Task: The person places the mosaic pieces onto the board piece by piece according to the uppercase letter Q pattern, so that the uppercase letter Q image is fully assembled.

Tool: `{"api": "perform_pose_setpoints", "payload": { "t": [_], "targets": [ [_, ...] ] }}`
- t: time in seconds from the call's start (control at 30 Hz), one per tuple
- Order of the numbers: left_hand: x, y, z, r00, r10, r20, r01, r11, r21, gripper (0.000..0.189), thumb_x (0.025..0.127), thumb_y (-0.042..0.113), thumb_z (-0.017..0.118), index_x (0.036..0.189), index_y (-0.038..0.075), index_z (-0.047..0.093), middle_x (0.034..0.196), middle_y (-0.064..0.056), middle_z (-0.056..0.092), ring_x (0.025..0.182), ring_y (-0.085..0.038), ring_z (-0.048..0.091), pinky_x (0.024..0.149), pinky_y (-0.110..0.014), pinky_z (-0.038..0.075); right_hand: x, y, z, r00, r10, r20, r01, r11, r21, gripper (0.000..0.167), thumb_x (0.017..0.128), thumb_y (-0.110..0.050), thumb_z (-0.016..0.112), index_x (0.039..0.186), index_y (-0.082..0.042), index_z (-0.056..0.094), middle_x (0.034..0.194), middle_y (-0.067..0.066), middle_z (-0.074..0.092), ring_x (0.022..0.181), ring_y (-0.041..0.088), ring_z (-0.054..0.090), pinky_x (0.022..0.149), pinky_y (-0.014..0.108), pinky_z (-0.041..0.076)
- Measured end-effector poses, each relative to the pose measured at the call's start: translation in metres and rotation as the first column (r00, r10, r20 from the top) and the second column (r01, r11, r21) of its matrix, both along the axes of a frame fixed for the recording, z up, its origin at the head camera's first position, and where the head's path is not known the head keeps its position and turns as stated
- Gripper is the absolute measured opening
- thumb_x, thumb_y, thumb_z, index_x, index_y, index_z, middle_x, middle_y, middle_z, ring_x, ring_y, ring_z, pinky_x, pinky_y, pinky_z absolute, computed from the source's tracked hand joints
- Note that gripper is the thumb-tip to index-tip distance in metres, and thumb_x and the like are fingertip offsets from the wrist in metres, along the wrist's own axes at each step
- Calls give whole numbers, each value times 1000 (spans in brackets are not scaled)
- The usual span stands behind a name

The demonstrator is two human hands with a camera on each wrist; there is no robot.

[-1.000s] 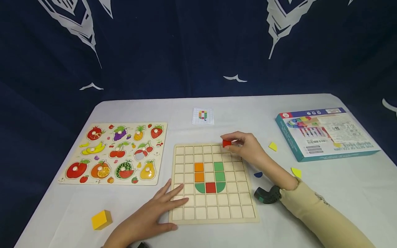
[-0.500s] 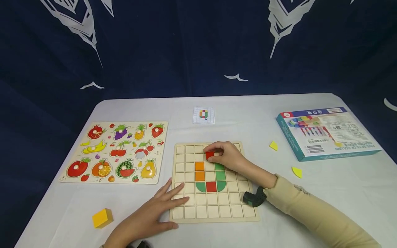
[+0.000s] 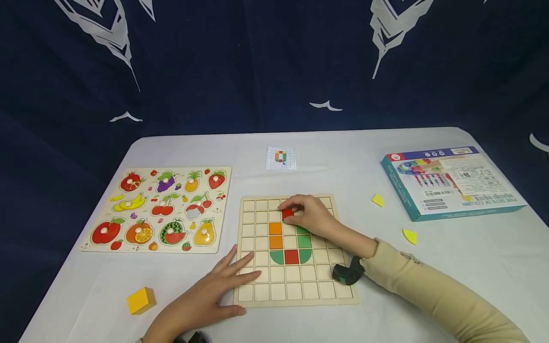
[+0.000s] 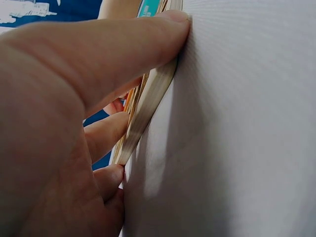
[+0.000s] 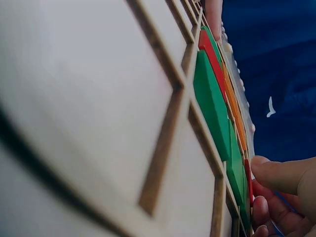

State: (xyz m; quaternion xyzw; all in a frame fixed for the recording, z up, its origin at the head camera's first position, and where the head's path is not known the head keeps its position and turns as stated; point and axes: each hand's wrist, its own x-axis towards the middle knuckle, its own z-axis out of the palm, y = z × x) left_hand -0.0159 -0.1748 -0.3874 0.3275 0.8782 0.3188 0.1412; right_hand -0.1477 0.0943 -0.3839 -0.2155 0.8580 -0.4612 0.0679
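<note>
My right hand (image 3: 312,215) pinches a red square tile (image 3: 286,215) between thumb and fingers. It holds the tile at a cell of the wooden grid board (image 3: 294,291), one column right of two orange square tiles (image 3: 276,229) and slightly higher. Green square tiles (image 3: 305,242) run down the board's other side, the upper one partly under my hand. Below, another red tile (image 3: 291,257) lies between two green rounded pieces (image 3: 277,257). My left hand (image 3: 210,293) rests spread at the board's left edge; in the left wrist view its thumb (image 4: 163,37) touches the rim.
A fruit puzzle board (image 3: 225,205) lies at the left, with a yellow cube (image 3: 141,301) in front. A small pattern card (image 3: 280,157) lies behind the grid board. Yellow pieces (image 3: 410,236) and a boxed set (image 3: 450,183) are at the right.
My right hand has carried the red tile left and nearer, from the board's far edge to a cell beside the orange column. The forearm now covers a blue piece. My left hand stays put.
</note>
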Motion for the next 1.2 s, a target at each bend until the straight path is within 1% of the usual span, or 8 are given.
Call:
{"api": "perform_pose_setpoints", "payload": {
  "t": [0.23, 0.4, 0.6, 0.73, 0.87, 1.03, 1.13, 1.2],
  "targets": [
    [-3, 2, 0, 1000, -4, 10, 3, 1000, 3, 73, 75, 23, 78, 140, 30, 45, 153, 7, 19, 140, -26, -1, 100, -55, 30, 0, 8, 8, 1000, 19, 24, -18, 998, -55, 15, 86, -5, 67, 100, -6, 71, 85, -1, 63, 75, 17, 53, 65, 27, 46],
    [-5, 4, 1, 1000, -9, -1, 9, 1000, 4, 73, 75, 22, 78, 140, 29, 46, 153, 6, 20, 140, -27, -1, 99, -54, 32, 3, 35, 19, 998, 26, 54, -20, 995, -99, 18, 89, -9, 63, 106, -3, 69, 96, 4, 66, 82, 20, 56, 70, 31, 48],
    [-5, 3, 2, 999, -21, -45, 21, 1000, 11, 74, 74, 22, 79, 140, 28, 46, 153, 4, 22, 140, -30, 3, 97, -54, 35, 21, 83, 28, 995, -85, 50, 90, 989, -119, 24, 92, -12, 61, 112, 1, 65, 110, 11, 65, 97, 17, 58, 79, 26, 48],
    [-5, 2, 3, 1000, -13, -25, 12, 1000, -3, 74, 75, 23, 78, 140, 29, 45, 153, 6, 20, 140, -29, 1, 97, -55, 34, 41, 118, 28, 982, -183, 42, 187, 974, -130, 26, 92, -12, 60, 113, 3, 63, 113, 15, 63, 101, 8, 57, 82, 18, 46],
    [-4, 1, 3, 1000, 1, 12, 0, 1000, -24, 74, 76, 24, 78, 141, 31, 43, 153, 8, 17, 140, -26, -2, 97, -54, 34, 58, 142, 21, 961, -275, 35, 276, 959, -59, 27, 92, -15, 61, 113, 3, 63, 113, 15, 63, 98, -1, 57, 78, 14, 46],
    [-2, 0, 2, 1000, 2, 31, -1, 1000, -17, 74, 76, 24, 77, 141, 32, 42, 154, 9, 16, 140, -26, -2, 97, -54, 34, 70, 155, 11, 948, -317, 37, 317, 948, 13, 30, 91, -17, 63, 114, 2, 64, 113, 16, 63, 91, 0, 60, 72, 17, 49],
    [-1, 0, 0, 999, -4, 37, 4, 1000, 2, 75, 76, 23, 77, 142, 31, 42, 154, 8, 17, 140, -27, -1, 97, -53, 35, 80, 163, 9, 928, -368, -59, 372, 923, 95, 28, 88, -16, 66, 113, -3, 66, 111, 12, 65, 90, -1, 58, 70, 13, 48],
    [-1, 0, -2, 1000, -11, 28, 11, 1000, 13, 75, 76, 23, 77, 142, 30, 42, 154, 7, 17, 140, -28, -1, 97, -53, 35, 87, 170, 9, 902, -400, -161, 424, 892, 159, 27, 85, -13, 70, 111, -6, 67, 108, 9, 66, 92, 5, 58, 70, 10, 45]
  ]
}}
